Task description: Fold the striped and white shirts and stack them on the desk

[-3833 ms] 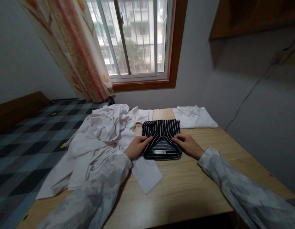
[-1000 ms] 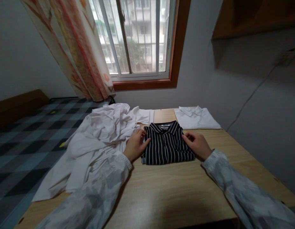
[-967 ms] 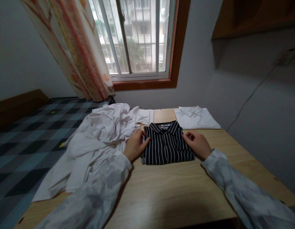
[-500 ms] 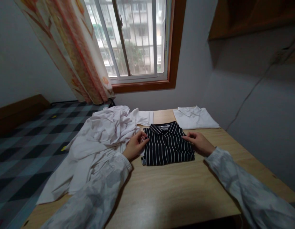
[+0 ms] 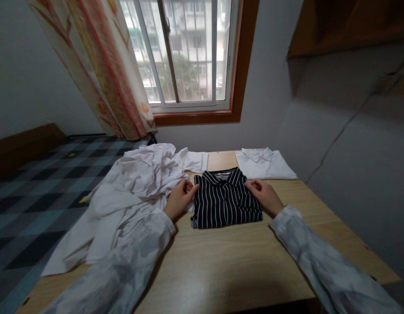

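A black shirt with white stripes lies folded on the wooden table, collar toward the window. At its left edge, near the shoulder, my left hand is closed, with thumb and fingertips pinching the fabric. My right hand pinches the opposite edge just below the collar; its lower fingers are curled and partly hidden. The shirt lies flat, with a small bit of cloth sticking out at its lower left corner.
A heap of crumpled white shirts covers the table's left side. At the back right lies a folded white shirt. The wooden table adjoins a checked bed. A wooden shelf hangs on the right wall.
The view has shifted slightly. My right hand sits a little closer to the collar along the shirt's right edge. The striped shirt keeps its folded shape and place on the table.
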`<action>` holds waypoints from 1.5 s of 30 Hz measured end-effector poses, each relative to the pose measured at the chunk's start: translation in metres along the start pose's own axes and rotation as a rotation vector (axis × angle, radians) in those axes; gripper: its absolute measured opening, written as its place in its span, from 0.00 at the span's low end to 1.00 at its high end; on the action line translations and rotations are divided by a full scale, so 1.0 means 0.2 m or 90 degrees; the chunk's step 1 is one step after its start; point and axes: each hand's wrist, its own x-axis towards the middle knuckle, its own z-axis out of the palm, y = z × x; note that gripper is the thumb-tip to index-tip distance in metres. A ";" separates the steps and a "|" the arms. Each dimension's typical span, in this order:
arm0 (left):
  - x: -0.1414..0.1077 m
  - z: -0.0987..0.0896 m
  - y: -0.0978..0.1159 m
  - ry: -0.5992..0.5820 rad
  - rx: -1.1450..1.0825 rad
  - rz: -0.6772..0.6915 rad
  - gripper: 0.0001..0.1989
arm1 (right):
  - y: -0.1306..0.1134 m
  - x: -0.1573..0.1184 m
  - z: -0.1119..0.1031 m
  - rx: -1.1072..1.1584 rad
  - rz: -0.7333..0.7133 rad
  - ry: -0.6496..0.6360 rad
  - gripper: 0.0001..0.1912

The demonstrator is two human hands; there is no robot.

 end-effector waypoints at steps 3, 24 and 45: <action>0.01 0.00 0.01 0.015 0.049 0.010 0.19 | 0.03 0.02 0.03 -0.027 -0.016 0.018 0.22; 0.03 0.01 -0.03 -0.064 -0.022 0.035 0.10 | 0.03 0.12 0.09 0.016 0.040 0.083 0.25; -0.05 -0.04 0.10 -0.264 -0.034 0.087 0.33 | 0.02 0.06 0.04 0.184 0.107 0.004 0.32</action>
